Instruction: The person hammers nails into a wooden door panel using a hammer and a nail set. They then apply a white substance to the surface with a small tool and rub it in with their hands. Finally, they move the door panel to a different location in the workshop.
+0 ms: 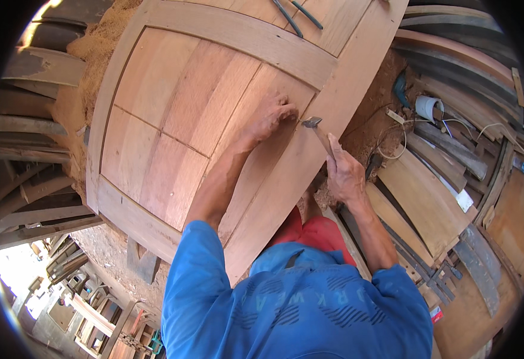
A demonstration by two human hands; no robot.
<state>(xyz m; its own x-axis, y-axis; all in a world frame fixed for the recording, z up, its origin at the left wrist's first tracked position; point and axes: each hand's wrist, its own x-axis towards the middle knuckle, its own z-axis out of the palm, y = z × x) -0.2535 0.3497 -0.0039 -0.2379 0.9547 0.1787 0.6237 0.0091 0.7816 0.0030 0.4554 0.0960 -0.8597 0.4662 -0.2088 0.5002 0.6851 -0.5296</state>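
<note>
A large wooden panelled door (175, 110) lies in front of me, with a frame around several boards. My left hand (272, 115) rests on it near the right-hand frame rail, fingers curled and pinched downward; whatever they hold, if anything, is too small or hidden. In my right hand (347, 175) is a hammer (312, 122), gripped by its handle. The hammer head is just right of my left fingertips, over the rail. At the far end of the door lies a tool with two dark handles (298, 18), its other end cut off by the picture's edge.
Heaped sawdust (103, 54) lies along the door's left side, by stacked timber (26, 122). On the right are many planks (423, 191), a white bucket (429, 107), a looping pale cable (393, 157) and a blue-green tool (401, 90). More wood pieces (88, 314) stand at the lower left.
</note>
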